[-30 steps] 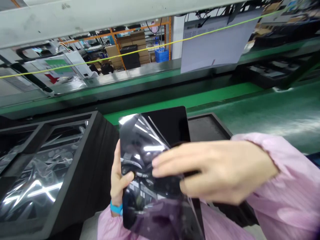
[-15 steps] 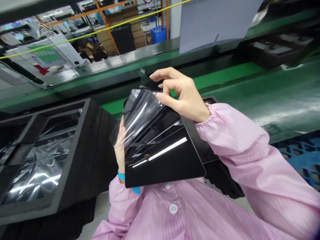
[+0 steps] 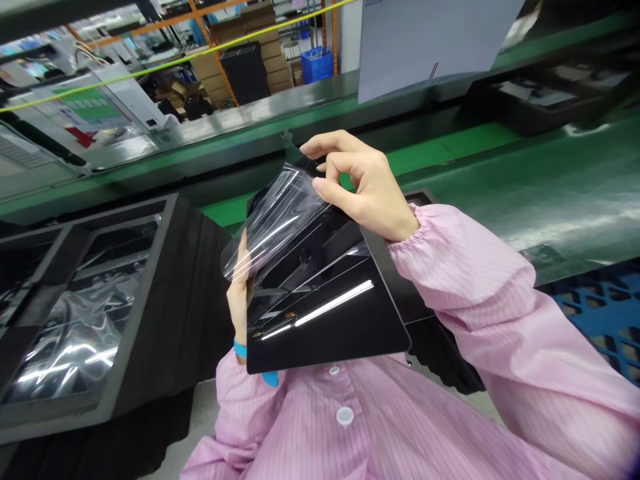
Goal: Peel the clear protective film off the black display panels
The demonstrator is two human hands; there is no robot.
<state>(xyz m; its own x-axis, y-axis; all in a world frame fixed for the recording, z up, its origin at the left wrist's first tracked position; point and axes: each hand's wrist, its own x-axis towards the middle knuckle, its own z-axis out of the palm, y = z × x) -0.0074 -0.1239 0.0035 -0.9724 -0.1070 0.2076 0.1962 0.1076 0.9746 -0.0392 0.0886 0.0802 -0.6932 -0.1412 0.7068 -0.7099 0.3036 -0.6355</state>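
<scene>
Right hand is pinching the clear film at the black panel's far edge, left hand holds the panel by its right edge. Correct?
Not quite: in the head view the left hand holds the black panel by its left edge, not its right. The right hand does pinch the clear film at the far edge.

The left hand (image 3: 239, 293) is mostly hidden behind the black panel (image 3: 330, 327) and film (image 3: 273, 223).
</scene>
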